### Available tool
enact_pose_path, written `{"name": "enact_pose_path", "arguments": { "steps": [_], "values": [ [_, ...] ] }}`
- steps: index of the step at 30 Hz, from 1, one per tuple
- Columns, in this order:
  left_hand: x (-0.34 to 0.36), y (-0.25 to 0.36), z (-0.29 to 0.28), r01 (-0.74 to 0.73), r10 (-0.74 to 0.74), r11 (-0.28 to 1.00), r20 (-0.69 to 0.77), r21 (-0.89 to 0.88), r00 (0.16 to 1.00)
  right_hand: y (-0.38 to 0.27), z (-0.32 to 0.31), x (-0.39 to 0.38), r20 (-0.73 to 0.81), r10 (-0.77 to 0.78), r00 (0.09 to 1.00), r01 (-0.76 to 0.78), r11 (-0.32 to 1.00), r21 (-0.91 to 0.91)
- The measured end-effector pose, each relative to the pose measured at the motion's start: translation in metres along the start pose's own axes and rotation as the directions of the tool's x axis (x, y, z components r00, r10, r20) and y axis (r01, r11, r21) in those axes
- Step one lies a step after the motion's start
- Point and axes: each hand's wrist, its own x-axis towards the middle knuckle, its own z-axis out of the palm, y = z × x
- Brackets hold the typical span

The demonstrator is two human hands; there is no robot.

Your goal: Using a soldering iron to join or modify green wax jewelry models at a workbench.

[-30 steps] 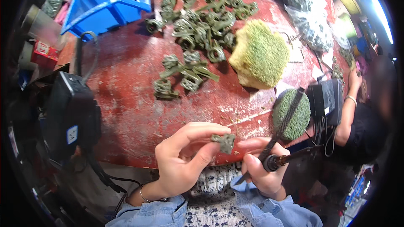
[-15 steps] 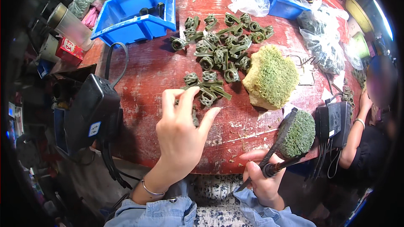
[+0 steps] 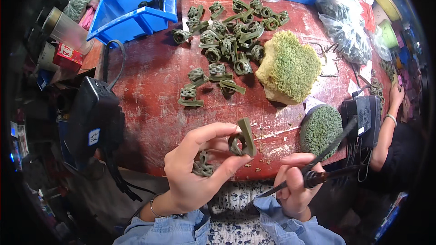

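My left hand [image 3: 188, 186] is closed, pinching a dark green openwork ring [image 3: 247, 138] with a flat tab between thumb and fingertips. A second lattice piece [image 3: 203, 165] is tucked in the same palm. Lower right, my right hand [image 3: 293, 193] is closed around a pen-like tool with a dark handle [image 3: 314, 179] and a long dark flat strip [image 3: 336, 141]. The two hands are apart above the table's near edge. Beyond them several similar green ring pieces [image 3: 227, 45] lie in a loose cluster, a few [image 3: 196, 75] nearer to me.
On the red worn table [image 3: 154, 122] lie a yellow-green sponge-like block [image 3: 293, 68] and a rounded green one [image 3: 321, 129]. Blue bins [image 3: 136, 22] and plastic bags [image 3: 347, 22] stand behind. Black devices [image 3: 93, 113] flank both sides. Another person's arm [image 3: 386, 131] is at right.
My left hand has come nearer to me from the loose pieces and now pinches a ring up in view. The right hand's dark strip has swung to point up and right.
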Motion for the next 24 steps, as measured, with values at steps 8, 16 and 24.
{"name": "enact_pose_path", "arguments": {
  "steps": [8,16,24],
  "values": [
    [-0.001,0.007,-0.009,0.061,-0.027,0.978,0.171,-0.201,0.985,-0.006,0.003,-0.001,-0.177,-0.203,0.963,0.194,0.979,-0.064],
    [-0.004,-0.005,-0.007,-0.085,0.126,0.976,0.199,-0.202,0.972,-0.004,0.001,0.001,0.009,-0.176,0.984,0.176,0.982,-0.064],
    [-0.003,0.002,-0.007,0.042,0.024,0.969,0.259,-0.244,0.966,-0.024,0.008,0.003,-0.112,-0.216,0.97,0.19,0.96,-0.205]
  ]
}}
